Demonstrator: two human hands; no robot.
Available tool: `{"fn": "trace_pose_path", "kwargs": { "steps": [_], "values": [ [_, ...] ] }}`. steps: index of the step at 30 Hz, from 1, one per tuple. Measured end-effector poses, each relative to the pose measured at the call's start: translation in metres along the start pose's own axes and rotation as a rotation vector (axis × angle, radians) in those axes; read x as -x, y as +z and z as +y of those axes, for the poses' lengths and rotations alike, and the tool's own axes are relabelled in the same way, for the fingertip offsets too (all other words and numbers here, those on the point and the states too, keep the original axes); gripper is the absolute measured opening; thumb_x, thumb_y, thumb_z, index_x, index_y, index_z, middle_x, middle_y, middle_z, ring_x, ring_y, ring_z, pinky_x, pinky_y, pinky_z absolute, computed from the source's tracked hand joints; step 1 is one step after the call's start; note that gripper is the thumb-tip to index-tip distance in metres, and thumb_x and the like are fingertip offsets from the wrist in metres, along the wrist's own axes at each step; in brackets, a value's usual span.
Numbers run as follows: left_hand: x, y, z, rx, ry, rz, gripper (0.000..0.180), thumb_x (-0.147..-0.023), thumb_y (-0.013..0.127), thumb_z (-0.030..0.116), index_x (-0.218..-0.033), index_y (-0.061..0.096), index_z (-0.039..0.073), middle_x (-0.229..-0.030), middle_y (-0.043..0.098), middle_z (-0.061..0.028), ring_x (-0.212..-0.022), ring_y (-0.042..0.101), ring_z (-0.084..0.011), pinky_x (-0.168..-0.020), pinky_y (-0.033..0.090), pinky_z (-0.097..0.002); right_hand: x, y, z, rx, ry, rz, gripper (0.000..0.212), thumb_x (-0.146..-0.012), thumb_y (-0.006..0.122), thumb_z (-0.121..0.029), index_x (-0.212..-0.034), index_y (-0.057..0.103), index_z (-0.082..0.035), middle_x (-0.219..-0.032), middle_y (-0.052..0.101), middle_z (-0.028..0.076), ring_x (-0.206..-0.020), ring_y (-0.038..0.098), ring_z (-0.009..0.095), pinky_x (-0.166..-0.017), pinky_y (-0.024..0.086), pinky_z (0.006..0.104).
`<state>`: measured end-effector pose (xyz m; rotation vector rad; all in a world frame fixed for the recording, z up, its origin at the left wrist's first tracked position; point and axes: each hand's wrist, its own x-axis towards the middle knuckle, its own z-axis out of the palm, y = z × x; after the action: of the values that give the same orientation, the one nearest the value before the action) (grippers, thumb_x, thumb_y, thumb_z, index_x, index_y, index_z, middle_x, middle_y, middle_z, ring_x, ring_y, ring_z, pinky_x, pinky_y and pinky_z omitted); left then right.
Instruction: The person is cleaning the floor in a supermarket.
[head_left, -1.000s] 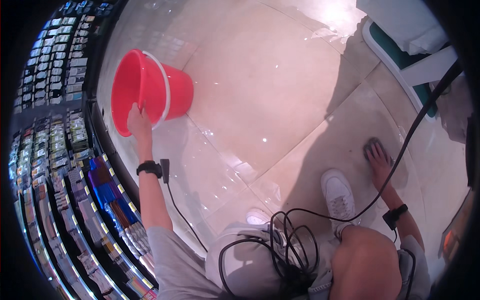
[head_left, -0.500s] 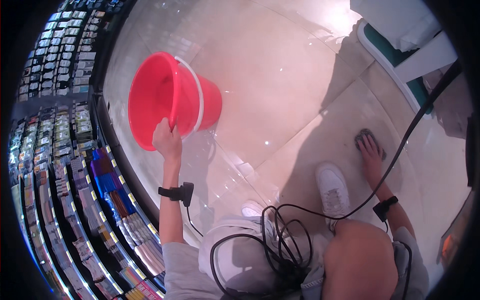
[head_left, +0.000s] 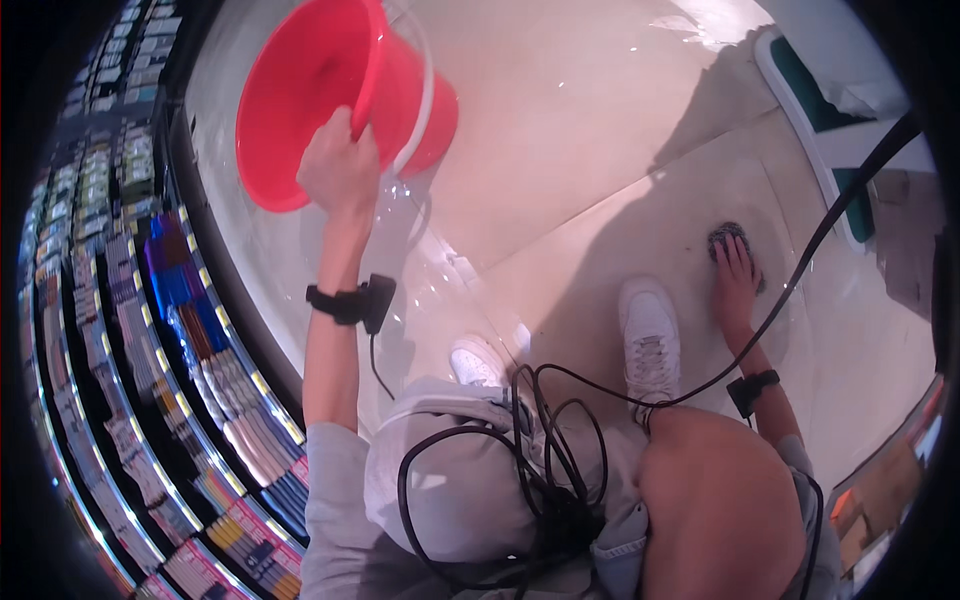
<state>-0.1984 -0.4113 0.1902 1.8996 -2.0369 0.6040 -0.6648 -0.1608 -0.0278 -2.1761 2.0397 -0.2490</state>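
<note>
A red plastic bucket [head_left: 405, 95] with a white handle [head_left: 425, 90] lies tipped toward me at the far left, its mouth facing left. My left hand [head_left: 342, 168] is closed round the near edge of its rim. Over on the right, my right hand [head_left: 736, 285] presses a dark grey steel wool scrubber [head_left: 722, 234] against the pale tiled floor [head_left: 560, 210]. Its fingers lie over the scrubber and cover much of it. The inside of the bucket shows only red plastic in part.
Shelves of packaged goods [head_left: 215, 370] run along the left. A white and green stand [head_left: 820, 130] is at the far right. A black cable [head_left: 800, 300] crosses near my right arm and coils over my lap. My white shoes [head_left: 650, 335] are on the floor.
The whole view has shifted, so the bucket now sits higher in it. My left hand keeps its hold on the rim. My right hand stays on the scrubber in about the same floor area.
</note>
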Motion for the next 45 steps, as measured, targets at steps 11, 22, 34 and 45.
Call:
{"fn": "trace_pose_path", "kwargs": {
  "steps": [11,22,34,45],
  "values": [
    [-0.04,-0.01,0.042,0.08,-0.042,0.184,0.008,-0.074,0.061,0.017,-0.073,0.064,0.01,-0.066,0.065,-0.0071,-0.064,0.065,-0.0245,-0.057,0.049,-0.0406,-0.04,-0.033,-0.023,-0.002,-0.105,-0.011,0.051,-0.092,0.041,-0.01,-0.143,0.043,-0.011,-0.148,0.041,0.013,-0.138,0.037,0.03,-0.111,0.026,0.0496],
    [-0.001,-0.016,0.03,0.305,-0.01,0.058,0.015,-0.078,0.06,0.018,-0.088,0.06,0.006,-0.084,0.063,-0.0091,-0.082,0.061,-0.0238,-0.071,0.047,-0.0382,-0.136,-0.061,-0.136,-0.515,-0.638,-0.194,0.032,-0.091,0.046,0.007,-0.115,0.065,-0.004,-0.111,0.067,0.016,-0.104,0.064,0.032,-0.09,0.051,0.0375],
    [0.332,-0.003,-0.177,0.593,-0.541,-0.214,0.063,-0.077,0.063,0.012,-0.137,0.046,0.005,-0.141,0.044,-0.0196,-0.132,0.037,-0.0405,-0.11,0.03,-0.0493,-0.192,-0.064,-0.385,-0.459,-1.139,-0.602,0.038,-0.077,0.054,0.016,-0.11,0.064,0.0,-0.109,0.066,0.018,-0.103,0.061,0.038,-0.089,0.051,0.0413],
    [0.556,-0.078,-0.194,0.143,-1.195,-0.709,0.086,-0.084,0.06,0.051,-0.151,0.027,0.009,-0.156,0.015,-0.0266,-0.143,0.009,-0.0496,-0.104,0.016,-0.0743,-0.228,-0.034,-0.531,-0.503,-1.096,-0.28,0.029,-0.086,0.053,0.009,-0.111,0.064,-0.003,-0.095,0.067,0.019,-0.084,0.066,0.034,-0.074,0.052,0.0377]
  ]
}}
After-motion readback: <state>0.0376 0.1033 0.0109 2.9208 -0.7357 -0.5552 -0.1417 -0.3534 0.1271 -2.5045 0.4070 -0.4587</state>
